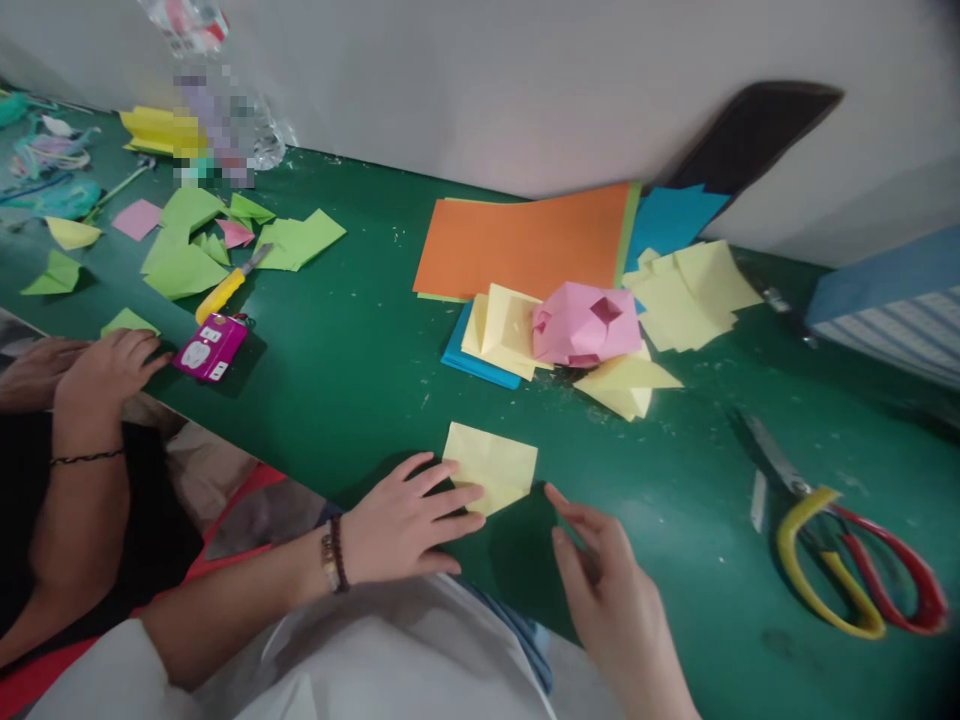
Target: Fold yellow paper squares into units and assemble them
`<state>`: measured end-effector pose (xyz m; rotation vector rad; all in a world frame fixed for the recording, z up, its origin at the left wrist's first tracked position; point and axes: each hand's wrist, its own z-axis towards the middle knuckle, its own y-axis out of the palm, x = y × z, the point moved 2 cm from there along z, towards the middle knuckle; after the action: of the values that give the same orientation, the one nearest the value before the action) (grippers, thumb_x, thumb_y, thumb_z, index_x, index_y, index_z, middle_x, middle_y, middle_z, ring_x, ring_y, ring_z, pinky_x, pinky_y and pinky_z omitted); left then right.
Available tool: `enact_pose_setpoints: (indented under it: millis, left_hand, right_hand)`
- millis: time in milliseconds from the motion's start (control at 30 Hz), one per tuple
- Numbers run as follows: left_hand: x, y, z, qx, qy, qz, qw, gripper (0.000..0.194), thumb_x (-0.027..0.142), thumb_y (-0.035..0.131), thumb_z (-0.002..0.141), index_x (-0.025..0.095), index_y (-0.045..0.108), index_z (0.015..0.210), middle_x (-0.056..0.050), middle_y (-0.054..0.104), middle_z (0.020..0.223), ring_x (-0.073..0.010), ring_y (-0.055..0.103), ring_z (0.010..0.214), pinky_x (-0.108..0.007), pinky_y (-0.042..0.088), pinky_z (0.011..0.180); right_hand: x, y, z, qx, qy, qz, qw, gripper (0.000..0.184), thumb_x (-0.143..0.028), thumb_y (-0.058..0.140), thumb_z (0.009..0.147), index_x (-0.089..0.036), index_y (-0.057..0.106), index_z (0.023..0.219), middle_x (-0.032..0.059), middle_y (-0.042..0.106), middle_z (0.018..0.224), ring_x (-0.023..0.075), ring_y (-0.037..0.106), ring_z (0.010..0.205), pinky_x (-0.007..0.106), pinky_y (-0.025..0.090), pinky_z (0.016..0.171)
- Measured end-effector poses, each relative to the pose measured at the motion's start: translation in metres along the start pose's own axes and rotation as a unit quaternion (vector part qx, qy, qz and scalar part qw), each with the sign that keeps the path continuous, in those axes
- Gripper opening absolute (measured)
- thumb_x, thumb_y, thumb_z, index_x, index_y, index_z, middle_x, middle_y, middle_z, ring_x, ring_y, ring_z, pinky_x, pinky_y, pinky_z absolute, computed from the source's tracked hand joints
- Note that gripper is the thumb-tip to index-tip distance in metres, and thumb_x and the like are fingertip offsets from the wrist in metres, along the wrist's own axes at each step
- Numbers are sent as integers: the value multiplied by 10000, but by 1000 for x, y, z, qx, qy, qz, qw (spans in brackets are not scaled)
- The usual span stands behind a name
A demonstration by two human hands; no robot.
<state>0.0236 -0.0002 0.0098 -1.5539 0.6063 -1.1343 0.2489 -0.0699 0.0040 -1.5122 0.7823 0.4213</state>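
Observation:
A pale yellow piece of paper (495,462) lies on the green table in front of me, its lower right edge slanted. My left hand (405,520) rests with spread fingers, the fingertips on the paper's left part. To the right of the sheet is my right hand (611,575), index finger stretched toward the paper's corner and thumb apart from it. Nothing shows between those fingers; the others are partly hidden. Beyond the paper, a pink folded paper shape (581,325) sits on several yellow folded papers (502,330).
Large scissors (832,560) lie at the right. Orange sheets (525,240), blue paper (675,220) and more yellow papers (694,295) lie toward the wall. At left are green scraps (184,250), a yellow-handled cutter (225,292), a purple box (211,347) and another person's hand (112,370).

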Motion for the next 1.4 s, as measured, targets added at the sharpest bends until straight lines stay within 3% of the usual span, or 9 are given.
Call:
enact_pose_setpoints:
  millis: [233,367,567,733,800,867,1067,1167,1400]
  left_hand:
    - [-3,3,-2,8,8,-15,1000,556,576,461,919,309,423,1404,-11,497,1425,-271,369,1329,-479,251,1104]
    - [-2,6,-3,5,-15,-44,999,695,584,427,928,207,270,1491,-67,516,1412,-272,348,1350,-476,225,1123]
    - [-2,8,-3,13,-25,-57,998,695,580,409,936,173,276,1483,-72,509,1422,-272,348,1353,-469,184,1142]
    - [-1,8,-3,22,-21,-44,999,654,581,370,951,212,287,1484,-41,515,1419,-257,343,1361,-463,185,1145]
    - [-2,8,-3,19,-10,-27,999,598,561,362,961,243,329,1468,-26,506,1428,-261,349,1357,-466,194,1142]
    - [-4,8,-3,13,9,-9,1000,572,565,366,958,248,392,1434,-26,497,1437,-272,366,1347,-469,209,1138]
    - [-22,1,-1,29,82,9,996,500,571,389,948,206,591,1224,-29,555,1381,-262,307,1411,-473,164,1178]
    - [-30,-4,2,43,91,11,995,445,553,416,945,209,640,1116,-36,590,1338,-250,310,1417,-471,163,1184]
    - [-28,-4,1,33,52,34,997,512,603,480,894,244,578,1246,-54,472,1453,-307,279,1424,-556,205,1148]
  right_hand:
    - [-15,12,26,88,-219,-178,955,215,-321,471,960,-204,600,833,5,632,725,100,571,554,199,398,489]
    - [-16,23,25,89,-253,-207,941,253,-270,454,968,-194,588,767,-8,582,654,97,496,503,223,346,489]
    - [-32,43,5,46,-299,-167,938,302,-218,424,975,-197,573,713,-10,544,591,111,478,494,255,334,501]
    - [-30,25,13,18,-294,-67,953,166,-219,489,953,-209,603,832,-7,611,699,98,568,590,210,427,565]
    - [-19,6,28,96,-274,-96,952,74,-206,553,917,-194,619,948,37,653,841,123,616,715,220,473,640]
    - [-8,-8,45,130,-292,-159,934,185,-165,555,900,-181,626,1070,93,656,1017,157,630,806,265,500,714]
    - [1,-16,69,32,-445,-214,869,274,-97,497,890,-232,686,1036,127,597,1260,255,584,1070,385,507,818]
    - [-4,-13,63,2,-473,-186,861,282,-79,472,894,-232,708,920,100,637,1226,253,550,1163,381,486,859]
    - [-12,-5,41,-49,-482,-146,863,250,-149,460,945,-211,700,973,72,696,1122,214,562,1155,360,465,914]
